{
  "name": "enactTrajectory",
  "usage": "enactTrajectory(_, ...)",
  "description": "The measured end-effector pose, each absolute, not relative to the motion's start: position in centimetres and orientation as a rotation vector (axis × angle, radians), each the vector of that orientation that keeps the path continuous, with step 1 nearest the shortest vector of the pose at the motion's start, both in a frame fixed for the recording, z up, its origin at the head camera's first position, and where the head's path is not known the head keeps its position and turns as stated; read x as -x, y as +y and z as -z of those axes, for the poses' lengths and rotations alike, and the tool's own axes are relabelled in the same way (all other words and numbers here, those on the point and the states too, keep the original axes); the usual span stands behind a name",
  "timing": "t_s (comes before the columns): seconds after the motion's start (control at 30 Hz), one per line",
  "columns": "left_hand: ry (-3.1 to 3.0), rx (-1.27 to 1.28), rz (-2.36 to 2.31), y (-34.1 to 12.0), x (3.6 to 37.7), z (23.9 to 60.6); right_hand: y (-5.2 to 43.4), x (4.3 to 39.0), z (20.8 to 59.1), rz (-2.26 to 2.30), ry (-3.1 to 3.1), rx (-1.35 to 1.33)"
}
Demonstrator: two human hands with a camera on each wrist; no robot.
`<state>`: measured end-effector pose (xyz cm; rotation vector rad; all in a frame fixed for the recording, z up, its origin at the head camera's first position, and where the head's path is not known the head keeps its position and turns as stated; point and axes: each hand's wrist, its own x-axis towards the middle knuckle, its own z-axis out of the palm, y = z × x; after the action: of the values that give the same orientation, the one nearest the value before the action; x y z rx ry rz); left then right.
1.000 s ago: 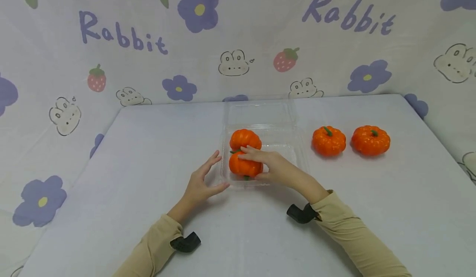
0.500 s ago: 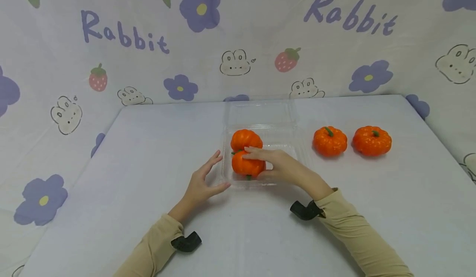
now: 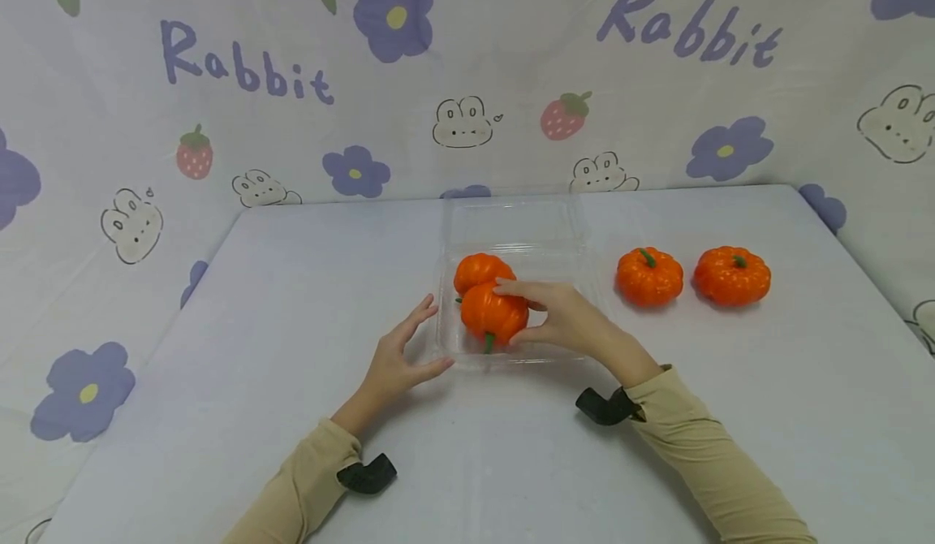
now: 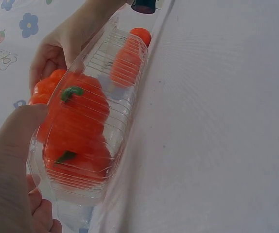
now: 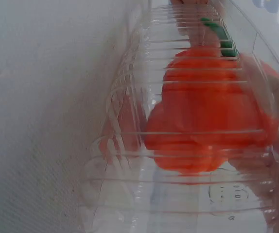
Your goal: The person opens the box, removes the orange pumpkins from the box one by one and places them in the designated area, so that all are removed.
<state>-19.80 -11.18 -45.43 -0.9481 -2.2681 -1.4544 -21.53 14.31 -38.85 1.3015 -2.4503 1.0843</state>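
Two loose pumpkins (image 3: 690,276) right of clamshell box (image 3: 514,227)

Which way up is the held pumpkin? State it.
Tipped: the pumpkin in the right hand points its green stem toward the box's near edge, not up.

Your clear box (image 3: 577,300) is thin transparent plastic, glossy, with ribbed walls (image 4: 122,73) that catch the light; the ribs read as fine parallel ridges through the side wall in the right wrist view. The pumpkin (image 3: 494,315) in your right hand (image 3: 570,321) has a smooth, slightly shiny orange skin, plastic or foam by the look, with a matt green stem (image 3: 488,341). The pumpkin behind it (image 3: 478,269) and the two pumpkins on the table (image 3: 649,277) show the same finish, with small pale specks. The table cover (image 3: 292,300) is matt, pale cloth with a fine weave. The printed backdrop (image 3: 467,81) is soft, matt cloth. Your sleeves (image 3: 701,455) are matt tan knit.
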Motion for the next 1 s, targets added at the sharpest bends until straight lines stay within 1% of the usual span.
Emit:
enactTrajectory(0.1, -2.27, 0.928, 1.445, -11.4, 20.4, 46.8, 14.3, 21.3, 38.4, -1.146, -2.439, -1.264)
enactTrajectory(0.2, -2.281, 0.924, 1.456, -11.3, 20.2, 46.4, 14.0, 20.6, 37.3, -1.223, -2.433, -1.239)
enactTrajectory(0.27, -2.283, 0.927, 1.445, -11.3, 20.2, 46.4, 14.0, 20.6, 37.2, -1.249, -2.434, -1.231)
enactTrajectory(0.33, -2.281, 0.937, 1.45, -11.2, 19.9, 45.6, 14.0, 20.8, 37.6, -1.224, -2.426, -1.23)
enactTrajectory(0.5, -2.264, 0.943, 1.466, -11.0, 19.8, 45.4, 14.3, 21.6, 39.0, -1.154, -2.388, -1.226)
enactTrajectory(0.6, -2.286, 0.916, 1.462, -11.1, 20.1, 46.1, 14.1, 21.4, 38.9, -1.225, -2.379, -1.228)
enactTrajectory(0.9, -2.275, 0.907, 1.473, -11.3, 20.7, 47.2, 13.6, 19.9, 36.8, -1.465, -2.415, -1.157)
enactTrajectory(1.0, -2.28, 0.901, 1.474, -11.2, 20.5, 47.0, 13.7, 19.8, 36.5, -1.528, -2.455, -1.119)
